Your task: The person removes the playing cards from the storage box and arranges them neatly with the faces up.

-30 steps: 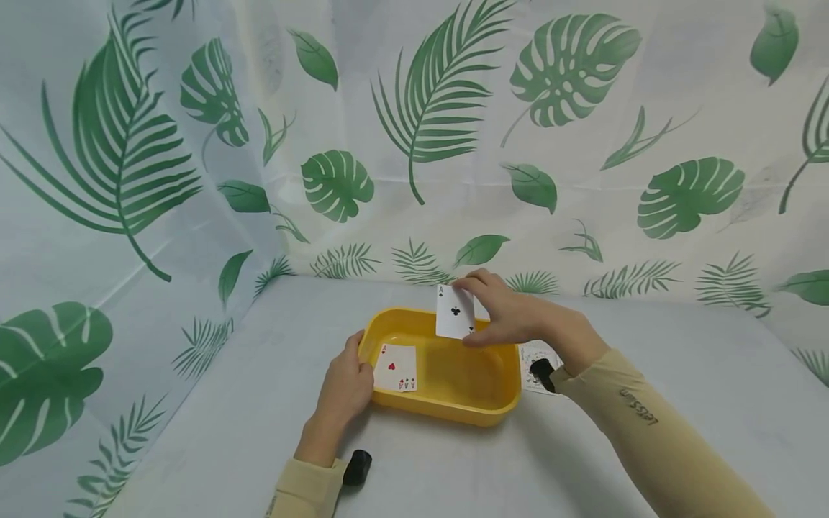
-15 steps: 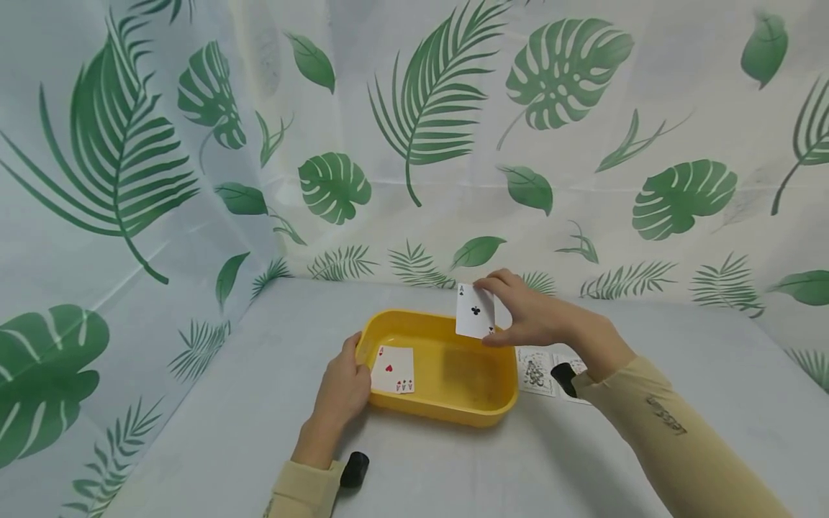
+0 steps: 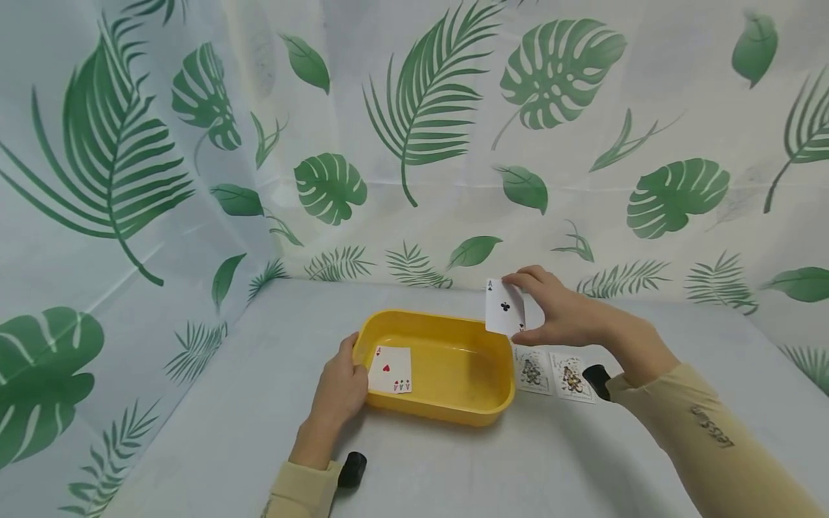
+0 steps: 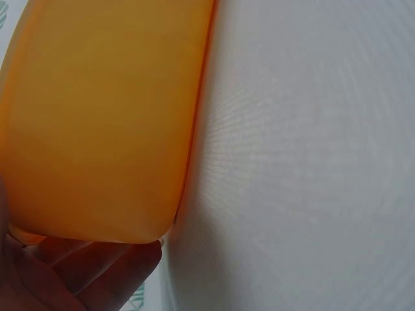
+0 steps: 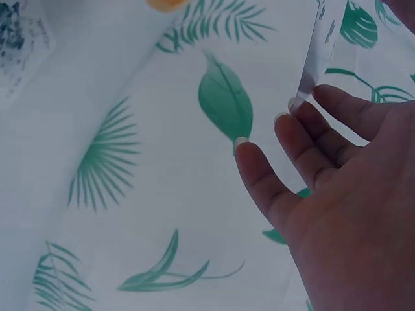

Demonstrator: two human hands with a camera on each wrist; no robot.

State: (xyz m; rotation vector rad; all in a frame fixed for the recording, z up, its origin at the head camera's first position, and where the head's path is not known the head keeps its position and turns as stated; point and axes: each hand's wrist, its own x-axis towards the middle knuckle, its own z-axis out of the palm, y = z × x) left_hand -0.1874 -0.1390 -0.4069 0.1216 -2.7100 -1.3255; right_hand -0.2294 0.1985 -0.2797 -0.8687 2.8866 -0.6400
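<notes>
My left hand [image 3: 341, 385] grips the left end of a yellow plastic tub [image 3: 463, 414]. In the left wrist view its fingers [image 4: 107, 272] lie against the end of the tub's wall. Inside the tub, at the left, overlapping playing cards [image 3: 391, 360] lie face up, an ace of hearts on top. Over the tub's far right corner, my right hand [image 3: 570, 311] pinches an ace of clubs [image 3: 502, 309] by its edges, face towards me. The right wrist view shows that ace of clubs [image 5: 322, 48] nearly edge-on beside the fingertips [image 5: 322, 91].
Two joker cards, a greyish one [image 3: 534, 373] and a coloured one [image 3: 572, 378], lie face up on the white table cover [image 3: 453, 467], right of the tub. A leaf-printed curtain [image 3: 401, 129] hangs behind and along the left.
My right hand has moved right with the ace of clubs, from above the tub's middle to its far right corner, uncovering the jokers. The left hand stays on the tub.
</notes>
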